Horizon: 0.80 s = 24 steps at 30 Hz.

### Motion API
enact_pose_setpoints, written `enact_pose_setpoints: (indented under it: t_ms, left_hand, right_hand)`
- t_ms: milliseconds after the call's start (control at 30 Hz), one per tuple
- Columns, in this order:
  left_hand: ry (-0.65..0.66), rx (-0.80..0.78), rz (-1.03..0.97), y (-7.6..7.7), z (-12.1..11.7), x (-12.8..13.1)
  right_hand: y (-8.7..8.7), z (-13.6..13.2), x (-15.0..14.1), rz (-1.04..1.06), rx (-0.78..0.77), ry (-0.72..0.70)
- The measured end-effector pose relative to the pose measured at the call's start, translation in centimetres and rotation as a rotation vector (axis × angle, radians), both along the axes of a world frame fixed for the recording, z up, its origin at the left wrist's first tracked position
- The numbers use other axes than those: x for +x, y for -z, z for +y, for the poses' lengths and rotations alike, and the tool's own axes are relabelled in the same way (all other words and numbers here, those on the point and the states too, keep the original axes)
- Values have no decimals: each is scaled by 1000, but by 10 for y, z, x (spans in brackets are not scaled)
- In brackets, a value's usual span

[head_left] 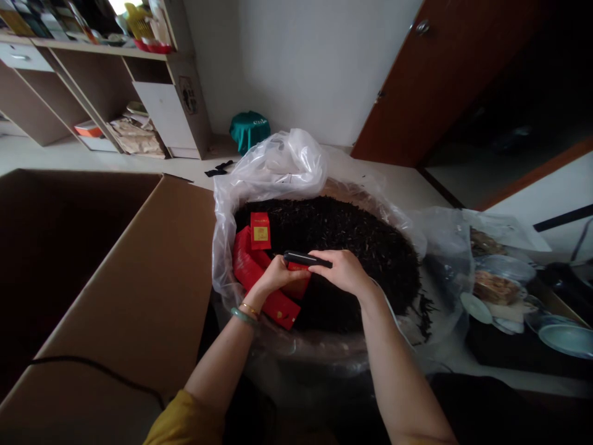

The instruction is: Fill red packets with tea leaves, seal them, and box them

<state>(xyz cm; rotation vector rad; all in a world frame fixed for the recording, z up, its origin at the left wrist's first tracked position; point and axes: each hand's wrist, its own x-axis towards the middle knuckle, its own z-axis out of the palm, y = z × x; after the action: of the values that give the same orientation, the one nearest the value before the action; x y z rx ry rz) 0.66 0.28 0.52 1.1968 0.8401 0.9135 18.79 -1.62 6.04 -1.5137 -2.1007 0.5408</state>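
Observation:
My right hand grips a slim black handheld device, which lies level across the top of a red packet. The device's exact kind is unclear. Close beside it, my left hand is closed at the packet's upper part, its thumb stretched toward my right fingers. Some of its fingers are hidden. Just beyond, another red packet with a gold label stands on more red packets. These rest on dark, loose dried leaves that look like tea, inside a large clear plastic bag.
A big open cardboard box stands at the left, a black cord over its edge. On the right are a clear plastic tub and pale dishes. Behind are a green-covered bin, a desk and a brown door.

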Motion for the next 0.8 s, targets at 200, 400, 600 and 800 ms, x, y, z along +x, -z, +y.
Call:
enact_pose_setpoints:
  t_ms: [200,400,600,800]
  left_hand:
    - [-121,9,-38,-5,2,-1]
    - [-219,-31,-108,-10,1,-1]
    - [-362,-20,-112,-10,1,-3]
    - [-365,-48,-116,-7,2,-1]
  right_hand:
    - [4,2,3,31,-29,22]
    - [20,11,15,95,14,166]
    - [65,21,38,-146,-99,311]
    - [64,17,21,89,84,323]
